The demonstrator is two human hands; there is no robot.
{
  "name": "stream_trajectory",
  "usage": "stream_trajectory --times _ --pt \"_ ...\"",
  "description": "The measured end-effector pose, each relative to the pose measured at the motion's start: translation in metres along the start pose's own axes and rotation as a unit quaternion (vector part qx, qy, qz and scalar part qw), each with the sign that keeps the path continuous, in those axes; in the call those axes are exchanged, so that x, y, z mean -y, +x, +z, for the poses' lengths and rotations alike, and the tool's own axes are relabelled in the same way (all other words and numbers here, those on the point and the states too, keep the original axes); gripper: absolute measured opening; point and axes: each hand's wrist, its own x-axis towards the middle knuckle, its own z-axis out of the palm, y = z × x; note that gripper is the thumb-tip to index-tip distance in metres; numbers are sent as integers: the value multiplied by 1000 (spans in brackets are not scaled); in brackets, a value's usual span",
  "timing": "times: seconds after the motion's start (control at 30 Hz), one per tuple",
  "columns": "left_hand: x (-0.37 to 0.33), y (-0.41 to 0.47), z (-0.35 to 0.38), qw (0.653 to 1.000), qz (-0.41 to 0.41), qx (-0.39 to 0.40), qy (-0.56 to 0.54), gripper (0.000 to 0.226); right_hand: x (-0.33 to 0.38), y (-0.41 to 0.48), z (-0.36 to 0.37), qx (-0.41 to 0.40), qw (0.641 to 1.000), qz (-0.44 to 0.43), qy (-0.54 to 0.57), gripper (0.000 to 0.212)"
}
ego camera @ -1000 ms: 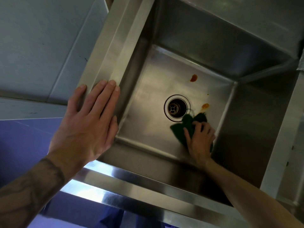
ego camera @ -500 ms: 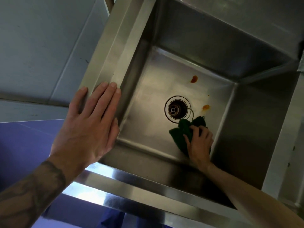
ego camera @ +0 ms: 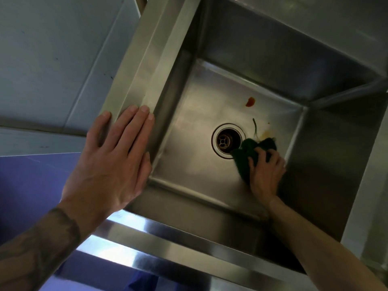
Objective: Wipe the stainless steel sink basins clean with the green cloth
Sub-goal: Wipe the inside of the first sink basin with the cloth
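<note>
Green cloth (ego camera: 248, 149) beneath right hand (ego camera: 265, 175), tight in its grip, beside drain (ego camera: 225, 141)

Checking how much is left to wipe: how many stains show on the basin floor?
2. A red-orange spot beyond the drain; a faint yellowish smear just past the green cloth. More may hide under the cloth or the right hand.

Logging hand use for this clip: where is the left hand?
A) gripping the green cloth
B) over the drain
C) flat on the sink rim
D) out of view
C: the left hand lies flat, fingers straight, on the sink rim; the right hand grips the green cloth.
</note>
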Motion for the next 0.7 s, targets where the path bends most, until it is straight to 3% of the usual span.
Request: stream_trajectory --times 0.13,0.17,0.27,0.33,0.53,0.6,0.7 --pt "1 0 1 1000 4 5 4 68 26 67 -5 -70 973 213 47 48" --pt "1 0 1 1000 3 7 2 67 36 68 -3 -72 974 209 44 49" --pt "-1 0 -1 1000 1 2 -1 66 43 30 3 -35 997 59 24 41" --pt "-1 1 -2 1000 0 1 0 66 23 10 8 -17 1000 17 -2 38" --pt "0 0 0 1000 6 11 7 68 21 69 3 -87 968 235 12 43" --pt "0 0 1 1000 5 9 3 68 32 64 6 -92 974 208 17 45" --pt "0 0 0 1000 4 11 2 68 18 31 13 -67 997 33 -12 39"
